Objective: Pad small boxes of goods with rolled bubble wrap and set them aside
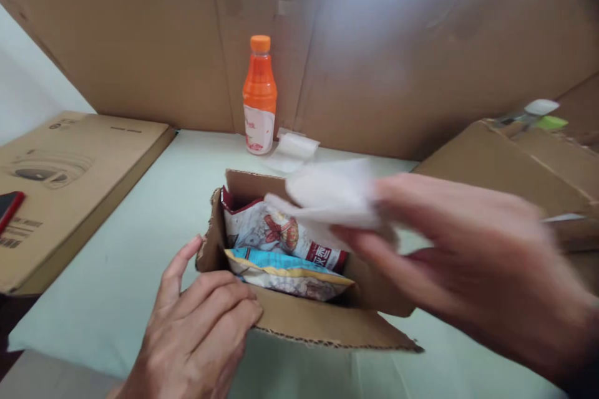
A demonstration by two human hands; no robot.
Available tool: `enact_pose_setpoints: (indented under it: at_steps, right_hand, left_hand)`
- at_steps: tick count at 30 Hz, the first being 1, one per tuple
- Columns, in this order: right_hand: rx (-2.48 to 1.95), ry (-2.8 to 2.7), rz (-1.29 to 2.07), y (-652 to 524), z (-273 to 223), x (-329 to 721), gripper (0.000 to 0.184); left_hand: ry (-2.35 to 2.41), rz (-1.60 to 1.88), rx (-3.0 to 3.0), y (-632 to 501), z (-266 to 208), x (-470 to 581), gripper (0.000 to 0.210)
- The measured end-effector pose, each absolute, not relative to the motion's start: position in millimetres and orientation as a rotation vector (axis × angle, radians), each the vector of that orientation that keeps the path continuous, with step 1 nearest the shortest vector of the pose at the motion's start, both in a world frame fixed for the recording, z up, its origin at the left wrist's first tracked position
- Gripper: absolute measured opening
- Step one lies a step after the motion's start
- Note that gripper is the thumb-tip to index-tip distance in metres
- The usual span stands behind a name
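Note:
An open-topped cardboard box stands in front of me with its near flap folded outward. My left hand grips its front left corner, fingers closed over the flap and one finger stretched along the left wall. Two printed snack bags lie inside: a white and dark red bag at the back and a blue and yellow bag before it. Above the right side of the box, my right hand pinches a folded white tissue between thumb and fingers. Motion blurs both, and the tissue covers part of the back bag.
An orange drink bottle stands upright near the cardboard back wall. Beside it lies a crumpled white sheet. A flat cardboard carton with a red-edged dark object is at left. Another cardboard box holding items stands at right.

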State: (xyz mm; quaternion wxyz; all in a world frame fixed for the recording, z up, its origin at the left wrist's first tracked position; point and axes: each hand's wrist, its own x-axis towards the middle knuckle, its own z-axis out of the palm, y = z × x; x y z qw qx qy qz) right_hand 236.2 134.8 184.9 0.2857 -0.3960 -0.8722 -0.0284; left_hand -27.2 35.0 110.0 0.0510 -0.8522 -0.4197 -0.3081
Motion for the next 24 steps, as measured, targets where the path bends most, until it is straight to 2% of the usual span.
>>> enact_pose_setpoints:
  at_steps: [3, 5, 9, 13, 17, 19, 21, 24]
  right_hand:
    - [-0.769, -2.736, -0.23, 144.7, 168.0, 187.3, 0.017]
    - [-0.776, -2.929, -0.196, 149.4, 151.1, 167.0, 0.012]
    - [-0.899, -3.275, 0.105, 158.4, 132.4, 151.6, 0.014]
    - [-1.03, -3.327, 0.398, 164.9, 140.2, 150.1, 0.019]
    - [-1.095, -3.284, 0.008, 159.4, 143.7, 150.4, 0.009]
    - [-1.077, -3.274, -0.138, 155.7, 136.8, 148.9, 0.014]
    - [-1.039, -3.263, -0.149, 154.3, 128.9, 144.7, 0.015]
    - [-1.071, -3.178, -0.143, 156.4, 132.9, 139.9, 0.005]
  left_hand:
    - [-1.315, -1.02, -2.598, 30.0, 105.3, -25.8, 0.028]
    - [-1.348, -1.115, -2.569, 31.5, 103.0, -23.0, 0.026]
    - [-1.346, -1.241, -2.522, 36.1, 102.4, -18.5, 0.025]
    - [-1.314, -1.269, -2.515, 39.2, 103.4, -18.4, 0.025]
    - [-1.356, -1.278, -2.515, 41.5, 105.0, -18.1, 0.025]
    - [-1.366, -1.264, -2.527, 42.4, 105.6, -17.7, 0.024]
    - [-1.373, -1.235, -2.533, 43.0, 105.8, -17.0, 0.023]
    - [-1.372, -1.189, -2.501, 41.7, 105.1, -16.0, 0.024]
